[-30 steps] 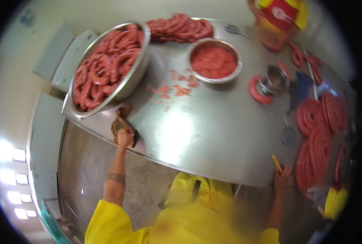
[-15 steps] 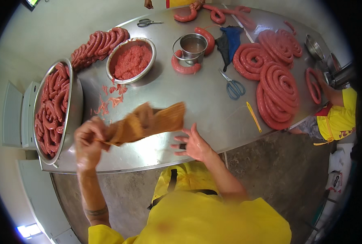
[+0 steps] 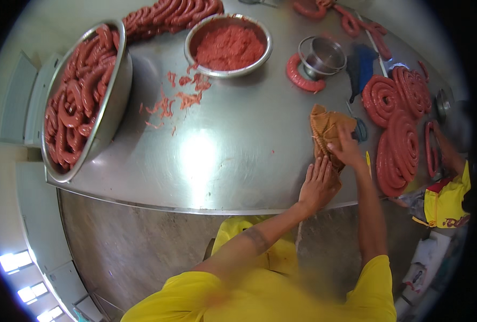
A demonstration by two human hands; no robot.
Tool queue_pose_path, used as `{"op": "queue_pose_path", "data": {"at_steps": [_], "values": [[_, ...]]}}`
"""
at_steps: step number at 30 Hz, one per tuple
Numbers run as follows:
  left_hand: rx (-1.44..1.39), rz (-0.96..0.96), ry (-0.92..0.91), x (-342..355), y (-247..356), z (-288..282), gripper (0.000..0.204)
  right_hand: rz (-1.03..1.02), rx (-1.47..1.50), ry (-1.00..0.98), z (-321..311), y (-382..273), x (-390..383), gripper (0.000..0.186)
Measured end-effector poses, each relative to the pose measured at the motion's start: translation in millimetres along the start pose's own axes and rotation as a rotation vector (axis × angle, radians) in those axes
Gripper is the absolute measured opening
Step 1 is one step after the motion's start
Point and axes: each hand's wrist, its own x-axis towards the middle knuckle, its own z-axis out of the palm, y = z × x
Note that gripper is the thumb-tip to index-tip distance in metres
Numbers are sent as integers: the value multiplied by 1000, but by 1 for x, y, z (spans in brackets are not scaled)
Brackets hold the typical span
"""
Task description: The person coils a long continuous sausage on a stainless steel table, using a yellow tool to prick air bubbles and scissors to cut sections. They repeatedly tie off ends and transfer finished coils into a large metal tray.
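An orange-brown ribbed cloth [image 3: 324, 126] lies bunched on the steel table, right of the middle. My left hand [image 3: 320, 184] rests flat on its near end, fingers stretched out and side by side. From the right, my right hand [image 3: 348, 149] presses on the cloth and grips it, with the thumb pointing left; part of the fingertips blends into the folds. Just beyond the right hand, blue-handled scissors [image 3: 360, 130] are partly hidden. A yellow slim tool [image 3: 368, 162] shows beside my right wrist.
A large steel tub [image 3: 124, 70] of sausages stands left, a bowl [image 3: 269, 45] of minced meat behind. Meat scraps [image 3: 166, 104] litter the steel table [image 3: 238, 145]. Sausage coils [image 3: 402, 150], a blue-black cloth [image 3: 363, 64] and a small steel pot [image 3: 324, 56] are right. Another person's arm [image 3: 448, 150] reaches in.
The cloth went from hanging in my left hand to lying bunched on the table, further right. Both hands have come together on it. My view has shifted left.
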Motion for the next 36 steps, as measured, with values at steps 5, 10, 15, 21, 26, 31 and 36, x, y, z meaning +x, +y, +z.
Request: {"op": "queue_pose_path", "data": {"at_steps": [5, 10, 15, 21, 26, 31, 36], "values": [[98, -22, -213, -56, -56, -2, 66, -65, -182, 190, 86, -101, 3, 82], [170, -246, -308, -154, -131, -91, 64, 21, 61, 210, 148, -271, 3, 80], [309, -582, -331, -252, -233, -233, 73, 67, 234, 7, 190, -446, 5, 73], [121, -347, 174, -254, -290, -299, 73, -109, 525, -290, 210, -523, 39, 65], [291, -270, -71, -224, -299, -262, 76, 9, 1081, -108, 178, -398, 74, 27], [412, -306, 83, -275, -392, -305, 66, 316, 763, 346, 110, -179, 8, 17], [564, -357, 48, -272, -448, -381, 56, 694, 315, 663, 51, -12, -117, 22]]}}
